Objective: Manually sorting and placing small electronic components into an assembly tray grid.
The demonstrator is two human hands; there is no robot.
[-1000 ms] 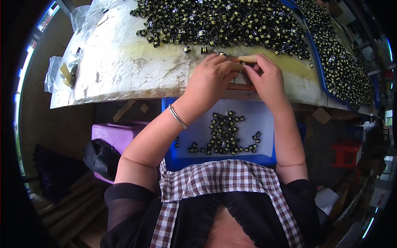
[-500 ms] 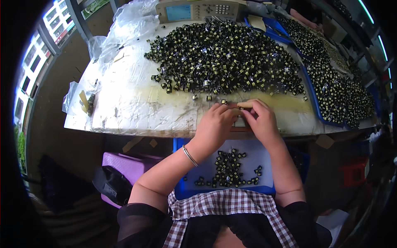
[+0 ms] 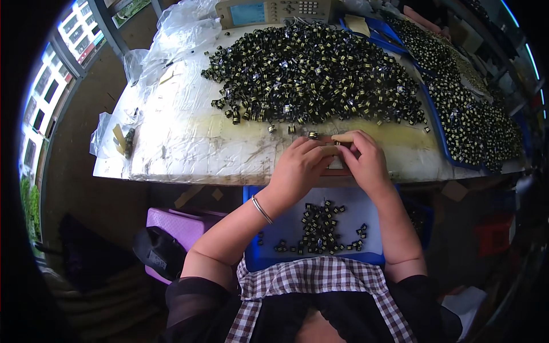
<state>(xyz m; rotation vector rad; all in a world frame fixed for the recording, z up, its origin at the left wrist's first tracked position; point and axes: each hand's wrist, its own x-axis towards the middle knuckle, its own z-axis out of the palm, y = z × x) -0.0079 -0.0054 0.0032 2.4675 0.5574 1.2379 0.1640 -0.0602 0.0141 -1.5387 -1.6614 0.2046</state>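
My left hand (image 3: 298, 167) and my right hand (image 3: 366, 163) meet at the front edge of the table, fingertips almost touching. Between the fingertips of my right hand shows a small black-and-yellow coil component (image 3: 337, 143), partly hidden. The fingers of my left hand are bent and closed beside it; what they grip, if anything, is hidden. Both hands work over a small reddish-brown fixture (image 3: 338, 171) with a pale ribbed face, mostly covered by them. Just beyond lies a single coil component (image 3: 313, 135). Light coverings wrap some fingertips.
A large heap of coil components (image 3: 314, 74) covers the table's middle. Behind it stands a bench meter (image 3: 274, 12). A blue tray (image 3: 439, 123) full of components is at right. Below the table edge, a blue tray (image 3: 254, 263) holds more. Another person's arm (image 3: 420, 20) shows far right.
The view has shifted slightly. Both hands stay over the fixture, with the left fingers a little straighter toward the right fingertips.
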